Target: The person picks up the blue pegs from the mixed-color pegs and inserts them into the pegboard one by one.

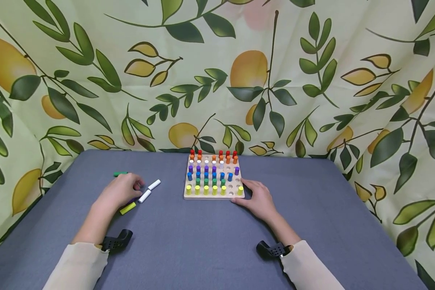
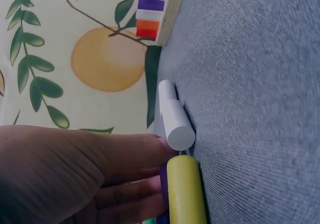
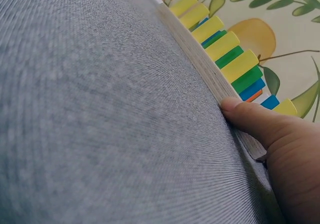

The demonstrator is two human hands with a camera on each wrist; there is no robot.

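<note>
A wooden pegboard (image 1: 206, 197) with rows of coloured pegs lies at the far middle of the table. My right hand (image 1: 258, 200) grips its near right corner, the thumb (image 3: 245, 115) on the front edge and a finger along the right side. My left hand (image 1: 121, 190) is low among loose pegs at the left. Its fingers reach a purple peg (image 2: 164, 184), mostly hidden, and its thumb tip is by a white peg (image 2: 178, 129). A second white peg (image 1: 154, 185) lies just beyond. Nearer lies a yellow peg (image 1: 128, 208); a green peg (image 1: 120, 174) shows behind the hand.
Grey-blue cloth covers the table (image 1: 188, 241). Behind it hangs a curtain (image 1: 217, 52) printed with leaves and fruit, close to the board's far edge. Some holes at the board's right side (image 1: 230, 187) hold no peg. Each wrist wears a black strapped device (image 1: 117, 240).
</note>
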